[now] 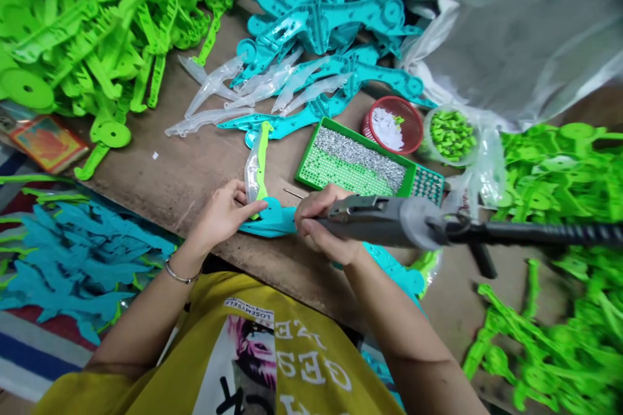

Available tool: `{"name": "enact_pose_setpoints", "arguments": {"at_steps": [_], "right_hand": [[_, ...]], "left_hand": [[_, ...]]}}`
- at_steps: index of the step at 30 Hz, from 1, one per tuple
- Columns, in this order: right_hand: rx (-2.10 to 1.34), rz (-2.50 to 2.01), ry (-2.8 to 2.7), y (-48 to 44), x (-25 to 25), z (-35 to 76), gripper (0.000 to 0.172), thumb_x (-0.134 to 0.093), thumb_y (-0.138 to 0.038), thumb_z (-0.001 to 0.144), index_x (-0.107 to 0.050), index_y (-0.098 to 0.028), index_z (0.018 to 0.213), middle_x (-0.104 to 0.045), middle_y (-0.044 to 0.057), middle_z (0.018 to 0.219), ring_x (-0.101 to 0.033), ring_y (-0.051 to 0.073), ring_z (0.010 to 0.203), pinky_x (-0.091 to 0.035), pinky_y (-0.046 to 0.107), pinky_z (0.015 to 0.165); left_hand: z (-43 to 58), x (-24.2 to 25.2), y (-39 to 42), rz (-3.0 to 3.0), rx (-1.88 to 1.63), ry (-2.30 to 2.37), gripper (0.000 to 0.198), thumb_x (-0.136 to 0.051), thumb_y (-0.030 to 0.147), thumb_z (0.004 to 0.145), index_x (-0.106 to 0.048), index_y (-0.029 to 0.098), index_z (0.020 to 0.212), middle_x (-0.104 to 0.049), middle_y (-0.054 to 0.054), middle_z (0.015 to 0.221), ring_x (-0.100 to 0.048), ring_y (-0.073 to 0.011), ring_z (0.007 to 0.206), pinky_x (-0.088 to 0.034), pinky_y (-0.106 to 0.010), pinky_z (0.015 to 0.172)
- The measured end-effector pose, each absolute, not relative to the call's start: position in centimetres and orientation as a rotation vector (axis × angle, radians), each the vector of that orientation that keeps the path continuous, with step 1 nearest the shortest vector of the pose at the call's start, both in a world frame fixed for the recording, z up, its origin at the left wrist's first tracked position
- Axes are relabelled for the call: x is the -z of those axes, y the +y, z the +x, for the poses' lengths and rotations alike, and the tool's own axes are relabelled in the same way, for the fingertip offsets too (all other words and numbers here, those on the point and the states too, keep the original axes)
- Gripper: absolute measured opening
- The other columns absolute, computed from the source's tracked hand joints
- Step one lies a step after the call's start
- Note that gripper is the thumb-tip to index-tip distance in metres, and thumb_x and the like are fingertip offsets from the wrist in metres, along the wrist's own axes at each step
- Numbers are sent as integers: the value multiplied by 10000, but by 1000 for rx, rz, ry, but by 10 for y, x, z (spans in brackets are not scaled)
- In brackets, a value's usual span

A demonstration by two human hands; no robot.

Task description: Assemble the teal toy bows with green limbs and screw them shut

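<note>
My left hand (pixel 224 211) pinches the near left end of a blue plastic part (pixel 277 215) at the table's front edge. A green arm (pixel 262 159) with a clear plastic piece (pixel 252 172) beside it rises from that part, away from me. My right hand (pixel 326 220) is closed around the front of a dark power screwdriver (pixel 379 220), which lies level and points left toward the blue part. The tool's tip is hidden by my fingers. A thin metal bit or screw (pixel 293 193) shows just above my right hand.
Beyond my hands are a green tray of screws (pixel 360 159), a red basket (pixel 395 124) and a tub of small green pieces (pixel 451 136). Green parts (pixel 97 26) heap left and right; blue parts (pixel 321 19) pile at the back, near clear pieces (pixel 214 87). More blue parts (pixel 73 259) lie lower left.
</note>
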State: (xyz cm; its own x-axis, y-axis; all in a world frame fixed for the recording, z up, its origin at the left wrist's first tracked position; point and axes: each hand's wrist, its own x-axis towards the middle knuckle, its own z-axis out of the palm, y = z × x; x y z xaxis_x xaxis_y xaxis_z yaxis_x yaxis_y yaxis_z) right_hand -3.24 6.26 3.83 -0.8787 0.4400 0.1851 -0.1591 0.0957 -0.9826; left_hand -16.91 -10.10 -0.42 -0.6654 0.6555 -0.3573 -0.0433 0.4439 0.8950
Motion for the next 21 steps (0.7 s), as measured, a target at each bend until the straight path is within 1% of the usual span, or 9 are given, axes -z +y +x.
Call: {"name": "enact_pose_setpoints", "arguments": {"at_steps": [2,4,6,9,11,13,17,21], "right_hand": [[-1908,-115,-1965,70,-46,-33,180,-721,-309,744,-610,-240,867,-591,-53,569,-555,126,465,-469,275,437],[-1908,-49,-1882,79,-59,-32,191,-687,-311,788,-609,-256,953,-568,-65,550,-534,126,435,-467,282,428],[-1768,-133,-1732,88,-73,-32,176,-680,-328,805,-603,-277,955,-532,-72,531,-511,132,412,-478,303,431],[-1491,-309,-1601,103,-84,-34,164,-695,-360,792,-582,-287,887,-477,-74,514,-481,134,389,-472,317,431],[-1396,-362,-1576,112,-79,-38,163,-682,-357,788,-566,-287,880,-461,-75,502,-472,135,385,-460,315,431],[-1367,-375,-1540,120,-67,-42,154,-664,-319,784,-563,-287,896,-475,-75,508,-480,136,398,-462,315,449],[-1422,-364,-1498,129,-40,-51,172,-652,-230,773,-571,-279,916,-503,-77,539,-519,138,444,-491,321,503],[-1466,-400,-1521,132,-26,-56,172,-665,-231,774,-577,-262,918,-500,-82,548,-535,132,452,-488,313,501]], "left_hand": [[-170,5,-101,517,-1267,1998,446,-789,540,688,-595,189,885,-654,5,703,-624,-132,586,-449,-218,517],[-170,5,-101,511,-1267,1991,460,-790,543,689,-596,186,904,-653,5,707,-627,-132,579,-464,-221,522],[-170,4,-101,497,-1274,1971,463,-790,539,693,-596,181,914,-657,4,711,-635,-134,576,-482,-225,532],[-169,0,-100,482,-1283,1944,468,-795,530,689,-593,175,916,-655,7,707,-646,-137,579,-500,-228,545],[-169,-1,-100,467,-1287,1929,475,-799,528,684,-591,173,920,-653,10,707,-652,-141,582,-508,-232,549],[-169,-2,-101,457,-1275,1919,479,-796,529,685,-590,171,928,-654,9,714,-658,-146,587,-516,-239,556],[-169,-4,-100,468,-1249,1919,462,-773,530,712,-593,167,934,-655,4,731,-656,-143,593,-519,-242,565],[-169,-7,-99,433,-1273,1882,451,-772,527,705,-588,170,910,-637,15,708,-646,-138,589,-515,-236,558]]}}
